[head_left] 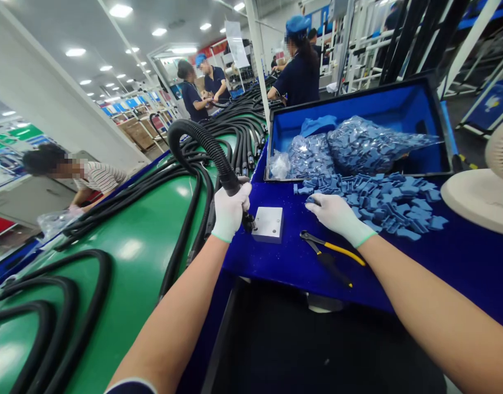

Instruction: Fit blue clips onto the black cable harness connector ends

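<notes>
Gloved in white, my left hand [230,207] is closed around a black corrugated hose [202,143] near its end fitting. The hose arches up and back from the hand, and its lower end, with a spring-like coil, is beside a silver metal block [267,222]. My right hand [337,214], also gloved, pinches a small blue plastic piece [311,201], mostly hidden by the fingers. It is at the left edge of a loose pile of blue plastic pieces [393,202]. Yellow-and-black pliers [331,253] lie open on the blue table [267,260] below that hand.
A blue bin [403,106] behind the pile contains bagged blue pieces [366,145]. Black hoses [99,273] lie along the green conveyor [148,235] at left. A beige fan [481,191] stands at right, a black tray [317,345] in front. Several people work nearby.
</notes>
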Tool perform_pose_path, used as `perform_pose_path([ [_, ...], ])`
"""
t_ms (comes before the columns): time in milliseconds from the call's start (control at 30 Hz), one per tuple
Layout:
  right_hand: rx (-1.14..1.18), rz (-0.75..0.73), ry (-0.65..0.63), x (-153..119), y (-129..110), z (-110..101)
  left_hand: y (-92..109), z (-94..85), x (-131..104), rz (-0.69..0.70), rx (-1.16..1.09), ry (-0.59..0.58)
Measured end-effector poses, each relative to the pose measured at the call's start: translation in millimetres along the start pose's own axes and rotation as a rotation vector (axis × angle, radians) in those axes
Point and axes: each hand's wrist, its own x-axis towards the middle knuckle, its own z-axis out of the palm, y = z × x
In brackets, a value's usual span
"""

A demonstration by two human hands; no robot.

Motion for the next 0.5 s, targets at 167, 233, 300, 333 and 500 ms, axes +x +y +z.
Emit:
perform_pose_path([
  [167,0.017,0.003,-0.01,0.6,0.5,-0.2,-3.6,3.5,0.6,0.001,-0.009,-0.012],
  [233,0.015,0.01,-0.021,0.5,0.2,-1.3,-4.9,4.2,1.2,-0.01,0.0,-0.023],
  [300,0.025,0.015,-0.024,0.2,0.0,-2.4,-5.9,3.8,1.8,-0.019,0.008,-0.035],
  [333,0.032,0.017,-0.024,0.1,0.0,-2.8,-6.3,3.3,1.9,-0.024,0.006,-0.04],
  [500,0.042,0.011,-0.021,0.9,0.6,-2.1,-7.1,0.2,-1.1,-0.055,-0.031,-0.052],
])
